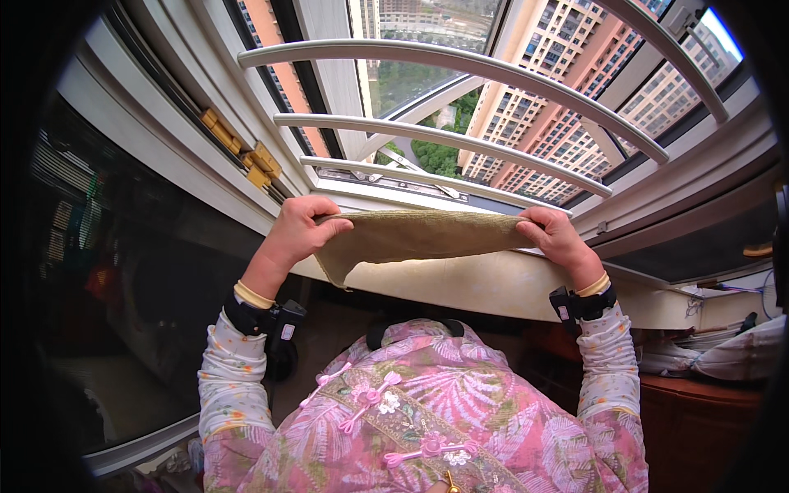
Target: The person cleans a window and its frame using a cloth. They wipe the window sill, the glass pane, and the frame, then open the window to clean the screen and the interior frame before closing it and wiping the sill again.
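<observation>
An olive-green cloth (pixel 425 237) is stretched between my two hands, above the pale window sill (pixel 431 283). Its left corner is pinched between the thumb and fingers of my left hand (pixel 305 228). At the other end my right hand (pixel 551 234) grips the cloth near its upper edge. A loose flap hangs down below my left hand, and the lower edge sags inward. Just beyond the cloth lies the white window frame (pixel 345 200) with a metal friction stay (pixel 413 185).
Curved white guard bars (pixel 444 129) cross the window opening, with high-rise buildings (pixel 555 92) far below outside. Brass-coloured hinges (pixel 262 163) sit on the left frame beside a dark glass pane (pixel 142 265). White-wrapped items (pixel 733 351) lie on a reddish-brown cabinet (pixel 696 400) at right.
</observation>
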{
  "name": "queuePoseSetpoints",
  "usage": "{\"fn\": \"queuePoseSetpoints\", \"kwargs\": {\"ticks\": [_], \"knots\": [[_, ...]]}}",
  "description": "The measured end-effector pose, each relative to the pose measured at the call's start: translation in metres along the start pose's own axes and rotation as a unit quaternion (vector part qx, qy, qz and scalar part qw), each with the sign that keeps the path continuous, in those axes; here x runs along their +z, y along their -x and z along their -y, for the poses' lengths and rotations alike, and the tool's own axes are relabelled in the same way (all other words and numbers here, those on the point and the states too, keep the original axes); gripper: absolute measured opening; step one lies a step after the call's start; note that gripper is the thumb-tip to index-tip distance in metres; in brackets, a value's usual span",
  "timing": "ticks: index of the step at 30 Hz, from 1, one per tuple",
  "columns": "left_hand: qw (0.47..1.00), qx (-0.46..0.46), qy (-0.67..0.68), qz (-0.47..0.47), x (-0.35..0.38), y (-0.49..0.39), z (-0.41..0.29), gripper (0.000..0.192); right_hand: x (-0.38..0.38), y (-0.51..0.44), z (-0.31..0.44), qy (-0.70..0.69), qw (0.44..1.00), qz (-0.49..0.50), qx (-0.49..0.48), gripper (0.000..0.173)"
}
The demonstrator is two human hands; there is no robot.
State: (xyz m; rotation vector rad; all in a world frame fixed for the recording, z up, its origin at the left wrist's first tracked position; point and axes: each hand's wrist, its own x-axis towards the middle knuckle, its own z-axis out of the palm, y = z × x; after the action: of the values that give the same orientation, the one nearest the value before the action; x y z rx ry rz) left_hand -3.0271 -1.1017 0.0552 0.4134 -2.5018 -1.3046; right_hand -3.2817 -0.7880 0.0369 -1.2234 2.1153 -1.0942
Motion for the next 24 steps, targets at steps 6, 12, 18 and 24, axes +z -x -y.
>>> {"fn": "queuePoseSetpoints", "kwargs": {"ticks": [6, 12, 18, 24], "knots": [[0.999, 0.028, -0.040, -0.024, -0.003, 0.001, 0.012, 0.024, 0.010, 0.009, 0.014, 0.086, 0.992, 0.092, -0.031, 0.040], [0.999, -0.005, -0.034, 0.034, -0.010, 0.014, 0.008, 0.028, 0.017, 0.014, -0.002, 0.126, 0.990, 0.030, -0.048, 0.023], [0.997, 0.019, -0.036, 0.062, -0.007, 0.026, 0.003, 0.024, 0.008, 0.008, 0.003, 0.188, 0.959, -0.032, -0.208, 0.021], [0.993, 0.061, -0.103, 0.019, -0.006, 0.029, 0.006, 0.017, -0.003, 0.013, 0.019, 0.090, 0.992, -0.041, -0.082, 0.018]]}}
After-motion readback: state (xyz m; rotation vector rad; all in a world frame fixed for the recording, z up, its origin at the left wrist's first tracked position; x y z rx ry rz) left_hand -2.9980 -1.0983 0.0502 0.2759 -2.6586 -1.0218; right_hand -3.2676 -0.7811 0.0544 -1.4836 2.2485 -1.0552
